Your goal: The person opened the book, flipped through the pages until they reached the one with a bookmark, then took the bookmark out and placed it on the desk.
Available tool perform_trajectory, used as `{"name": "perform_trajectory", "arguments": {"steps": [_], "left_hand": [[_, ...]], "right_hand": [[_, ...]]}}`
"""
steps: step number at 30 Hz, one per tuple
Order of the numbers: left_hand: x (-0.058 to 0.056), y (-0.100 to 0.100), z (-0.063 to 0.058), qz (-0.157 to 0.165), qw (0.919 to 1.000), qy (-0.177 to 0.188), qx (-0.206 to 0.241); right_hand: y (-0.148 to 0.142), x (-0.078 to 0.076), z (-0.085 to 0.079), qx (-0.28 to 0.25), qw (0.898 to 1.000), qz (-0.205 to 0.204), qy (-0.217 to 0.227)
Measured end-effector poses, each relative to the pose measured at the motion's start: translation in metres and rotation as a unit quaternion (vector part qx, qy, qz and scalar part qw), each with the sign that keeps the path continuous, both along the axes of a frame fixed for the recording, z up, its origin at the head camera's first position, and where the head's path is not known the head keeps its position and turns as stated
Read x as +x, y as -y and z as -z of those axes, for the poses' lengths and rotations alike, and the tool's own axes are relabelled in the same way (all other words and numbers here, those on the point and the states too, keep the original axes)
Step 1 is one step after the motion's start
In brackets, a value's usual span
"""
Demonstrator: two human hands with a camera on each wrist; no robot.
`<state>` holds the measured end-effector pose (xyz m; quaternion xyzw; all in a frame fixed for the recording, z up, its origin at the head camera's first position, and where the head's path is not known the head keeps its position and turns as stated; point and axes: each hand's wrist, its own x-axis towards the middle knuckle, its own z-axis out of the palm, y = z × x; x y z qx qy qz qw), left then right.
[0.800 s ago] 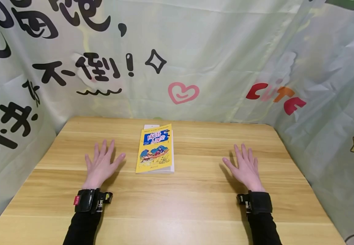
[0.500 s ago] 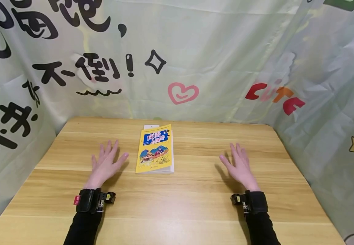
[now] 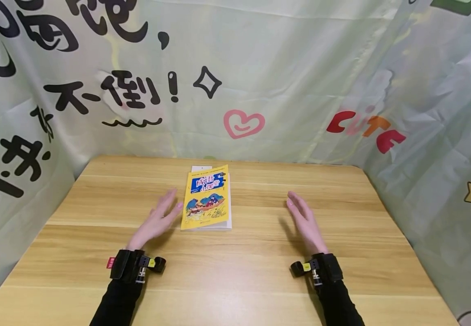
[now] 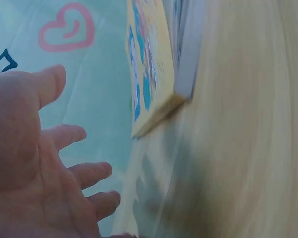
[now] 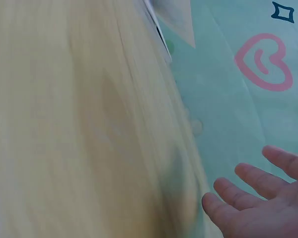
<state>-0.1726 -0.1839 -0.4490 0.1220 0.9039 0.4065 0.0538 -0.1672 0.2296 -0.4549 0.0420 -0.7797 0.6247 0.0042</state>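
Observation:
A yellow book [image 3: 205, 210] with a blue title panel and a picture of people in a boat lies on the wooden table [image 3: 251, 271], its cover slightly lifted from the white pages. My left hand [image 3: 155, 222] hovers just left of it, fingers extended and thumb toward the cover, with a gap between them in the left wrist view. To the right, farther from the book, my right hand [image 3: 306, 222] is held above the table with its palm turned inward. Its fingers are spread in the right wrist view. Neither hand holds anything.
A white card or paper [image 3: 201, 168] sticks out behind the book's top edge. Behind the table hangs a pale green cloth [image 3: 292, 90] with black lettering and a pink heart. Wrist cameras on black straps [image 3: 127, 266] sit on both wrists.
Both hands have moved inward toward the book and turned so their palms face each other more. The left hand has come close to the book's left edge. The book has not moved.

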Motion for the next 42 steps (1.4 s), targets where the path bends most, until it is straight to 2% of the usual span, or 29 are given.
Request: {"name": "perform_trajectory", "arguments": {"steps": [5, 9, 13, 17, 20, 24, 28, 32, 36, 39, 42], "left_hand": [[-0.003, -0.004, 0.004, 0.041, 0.9958, 0.021, 0.079], [-0.003, -0.01, 0.006, 0.04, 0.9944, 0.04, 0.089], [0.0, -0.019, 0.009, 0.036, 0.9976, 0.043, 0.041], [0.004, -0.029, 0.013, 0.038, 0.9987, 0.004, -0.033], [0.007, -0.035, 0.014, 0.036, 0.9969, -0.021, -0.067], [0.011, -0.041, 0.014, 0.04, 0.9956, -0.024, -0.081], [0.015, -0.049, 0.014, 0.058, 0.9943, -0.021, -0.087], [0.021, -0.06, 0.014, 0.083, 0.991, -0.024, -0.102], [0.028, -0.071, 0.012, 0.101, 0.9863, -0.019, -0.129], [0.032, -0.078, 0.011, 0.111, 0.9824, -0.01, -0.15], [0.035, -0.083, 0.012, 0.122, 0.9799, -0.003, -0.158]], "right_hand": [[0.008, 0.0, 0.004, -0.126, 0.992, -0.017, 0.013], [0.012, 0.0, 0.007, -0.163, 0.986, -0.027, 0.015], [0.016, -0.001, 0.01, -0.149, 0.988, -0.033, 0.02], [0.018, -0.002, 0.012, -0.131, 0.991, -0.032, 0.022], [0.018, -0.002, 0.013, -0.131, 0.991, -0.028, 0.024], [0.018, -0.002, 0.016, -0.103, 0.994, -0.017, 0.022], [0.018, -0.002, 0.017, -0.067, 0.997, -0.008, 0.027], [0.018, -0.001, 0.016, -0.041, 0.998, -0.031, 0.043], [0.022, -0.001, 0.015, 0.04, 0.996, -0.058, 0.05], [0.026, -0.001, 0.015, 0.117, 0.99, -0.065, 0.048], [0.027, -0.001, 0.015, 0.158, 0.984, -0.073, 0.047]]}}
